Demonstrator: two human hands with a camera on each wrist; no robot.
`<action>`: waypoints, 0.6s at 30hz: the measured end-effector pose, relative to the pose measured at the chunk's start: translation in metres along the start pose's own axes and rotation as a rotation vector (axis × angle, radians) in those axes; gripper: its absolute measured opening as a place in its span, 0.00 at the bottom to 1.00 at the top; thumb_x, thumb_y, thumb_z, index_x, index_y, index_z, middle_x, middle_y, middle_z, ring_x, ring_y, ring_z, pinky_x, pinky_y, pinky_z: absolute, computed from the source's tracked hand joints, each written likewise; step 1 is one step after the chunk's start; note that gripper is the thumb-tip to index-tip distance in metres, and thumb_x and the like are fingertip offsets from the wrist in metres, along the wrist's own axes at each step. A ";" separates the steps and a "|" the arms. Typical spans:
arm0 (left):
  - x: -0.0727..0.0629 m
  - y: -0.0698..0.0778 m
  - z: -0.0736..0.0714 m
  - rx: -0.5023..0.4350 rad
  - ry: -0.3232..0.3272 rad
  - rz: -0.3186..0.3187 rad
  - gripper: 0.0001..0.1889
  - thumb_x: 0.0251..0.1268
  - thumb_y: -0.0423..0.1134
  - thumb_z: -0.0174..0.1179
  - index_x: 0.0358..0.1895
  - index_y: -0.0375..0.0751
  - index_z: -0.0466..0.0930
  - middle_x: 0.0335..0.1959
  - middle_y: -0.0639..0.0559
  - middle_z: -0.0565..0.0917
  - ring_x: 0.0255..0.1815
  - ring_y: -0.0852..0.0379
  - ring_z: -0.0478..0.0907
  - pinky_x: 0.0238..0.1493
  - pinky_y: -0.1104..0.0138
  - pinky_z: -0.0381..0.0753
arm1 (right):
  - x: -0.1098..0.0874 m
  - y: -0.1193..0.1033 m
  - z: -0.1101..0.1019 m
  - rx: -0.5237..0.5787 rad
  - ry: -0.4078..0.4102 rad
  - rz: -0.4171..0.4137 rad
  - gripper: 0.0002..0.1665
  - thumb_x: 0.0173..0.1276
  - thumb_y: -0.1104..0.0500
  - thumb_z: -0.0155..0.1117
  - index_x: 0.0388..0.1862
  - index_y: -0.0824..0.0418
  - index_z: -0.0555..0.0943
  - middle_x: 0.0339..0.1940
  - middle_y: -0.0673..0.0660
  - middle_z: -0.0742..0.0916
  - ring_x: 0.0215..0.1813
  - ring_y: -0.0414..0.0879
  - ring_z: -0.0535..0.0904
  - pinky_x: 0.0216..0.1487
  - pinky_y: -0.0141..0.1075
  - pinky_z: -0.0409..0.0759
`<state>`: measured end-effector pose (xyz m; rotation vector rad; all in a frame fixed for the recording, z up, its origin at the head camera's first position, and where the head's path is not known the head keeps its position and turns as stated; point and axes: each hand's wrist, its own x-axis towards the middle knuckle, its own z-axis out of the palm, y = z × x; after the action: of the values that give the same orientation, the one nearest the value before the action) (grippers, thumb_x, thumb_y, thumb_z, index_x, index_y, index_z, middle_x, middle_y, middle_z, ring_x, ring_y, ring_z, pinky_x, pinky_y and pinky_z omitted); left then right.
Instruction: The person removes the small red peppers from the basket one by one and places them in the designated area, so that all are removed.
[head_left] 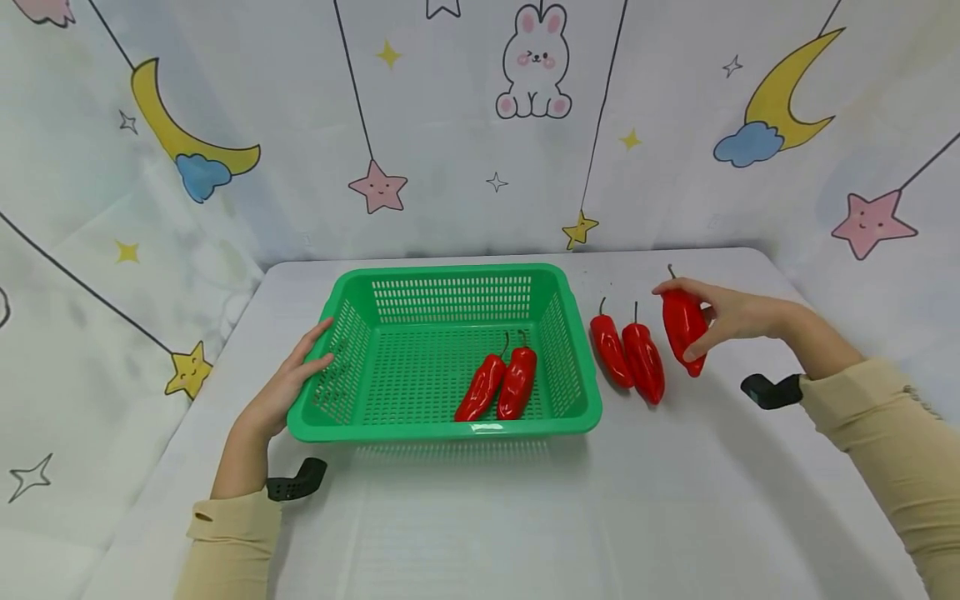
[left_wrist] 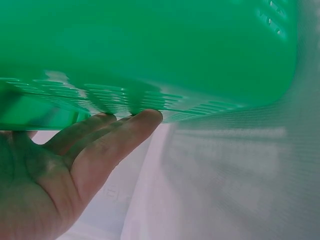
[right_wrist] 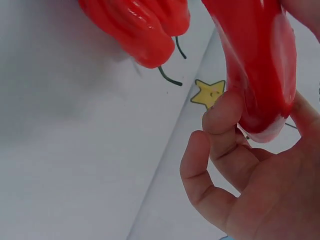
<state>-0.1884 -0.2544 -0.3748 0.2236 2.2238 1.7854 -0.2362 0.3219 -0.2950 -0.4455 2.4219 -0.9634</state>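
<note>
My right hand point(head_left: 738, 315) grips a red chili pepper point(head_left: 684, 327) between thumb and fingers, stem pointing up, above the right part of the table. In the right wrist view, fingertips press against that pepper point(right_wrist: 262, 60). Two more red peppers point(head_left: 612, 350) lie side by side on the table, left of this hand. A green slotted basket point(head_left: 442, 432) stands in the middle with two red peppers point(head_left: 517, 383) on its floor. At the basket's left rim rests my left hand point(head_left: 283, 387). Its straight fingers point(left_wrist: 120, 137) touch the outer wall; the left wrist view mostly hides the thumb.
A white cloth covers the table point(head_left: 480, 525). Behind it rises a white curtain point(head_left: 450, 125) printed with moons, stars and a rabbit. Black wrist devices point(head_left: 771, 391) jut from both sleeves, the right one over the tabletop.
</note>
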 end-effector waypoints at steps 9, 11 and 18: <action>-0.001 0.000 0.000 0.005 0.003 0.001 0.31 0.73 0.45 0.40 0.73 0.59 0.37 0.72 0.48 0.32 0.63 0.38 0.49 0.44 0.70 0.70 | 0.007 0.020 0.007 0.041 -0.041 0.078 0.60 0.39 0.62 0.77 0.67 0.58 0.51 0.57 0.66 0.66 0.57 0.65 0.61 0.38 0.45 0.78; 0.000 0.000 0.000 0.008 0.004 0.000 0.31 0.73 0.46 0.40 0.73 0.58 0.37 0.72 0.48 0.32 0.63 0.39 0.49 0.44 0.70 0.70 | 0.008 0.024 0.008 0.037 -0.043 0.088 0.59 0.39 0.63 0.77 0.68 0.59 0.51 0.57 0.66 0.66 0.57 0.65 0.61 0.38 0.45 0.78; -0.001 0.000 0.000 0.014 0.008 -0.001 0.31 0.73 0.46 0.40 0.73 0.58 0.37 0.72 0.48 0.32 0.64 0.39 0.48 0.44 0.69 0.69 | 0.012 0.038 0.015 0.036 -0.058 0.131 0.59 0.41 0.62 0.77 0.68 0.61 0.50 0.57 0.68 0.65 0.57 0.66 0.60 0.40 0.47 0.78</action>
<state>-0.1879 -0.2545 -0.3746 0.2189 2.2420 1.7732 -0.2420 0.3345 -0.3351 -0.2939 2.3458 -0.9225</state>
